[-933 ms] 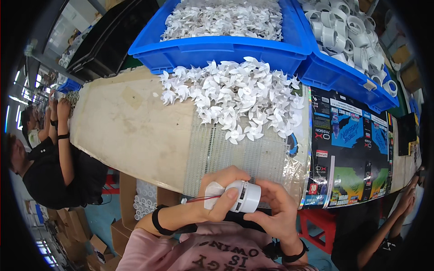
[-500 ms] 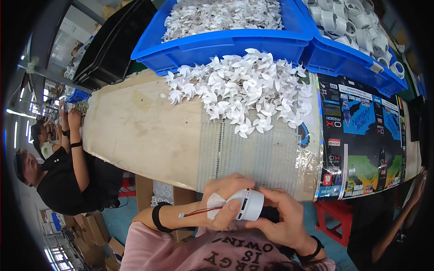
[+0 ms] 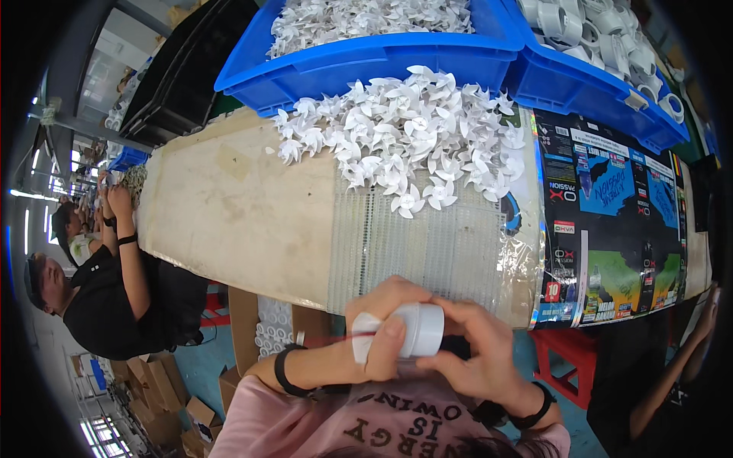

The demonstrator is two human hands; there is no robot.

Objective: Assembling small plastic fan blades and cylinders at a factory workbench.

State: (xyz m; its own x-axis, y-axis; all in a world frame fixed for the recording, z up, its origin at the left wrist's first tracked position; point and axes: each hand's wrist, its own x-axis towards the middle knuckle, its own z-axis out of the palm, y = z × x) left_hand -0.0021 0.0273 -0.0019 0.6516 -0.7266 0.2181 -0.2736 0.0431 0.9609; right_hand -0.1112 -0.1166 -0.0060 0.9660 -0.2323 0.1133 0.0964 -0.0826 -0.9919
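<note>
In front of my chest, both hands hold a white round plastic housing (image 3: 424, 330). My left hand (image 3: 379, 304) is closed round its left side, the thumb pressed on the wall. My right hand (image 3: 485, 356) grips its right side between thumb and fingers. A red wire (image 3: 330, 338), smeared by motion, trails left from the housing across my left hand. White tape (image 3: 364, 336) is wrapped on that hand. Beyond my hands, small white fan blade wheels (image 3: 416, 126) lie heaped on the table. The housing's far end is hidden by my fingers.
Behind the heap stands a blue bin (image 3: 366, 61) full of blade wheels. Another blue bin (image 3: 588, 111) holds white rings. A ribbed clear mat (image 3: 412, 252) covers part of the table (image 3: 237, 206). A red stool (image 3: 561, 366) stands right; a person (image 3: 99, 298) works left.
The housing has turned in my hands: its dark slots showed before and now only smooth white wall does. Both hands have risen slightly in the picture. The wire has swung and blurred.
</note>
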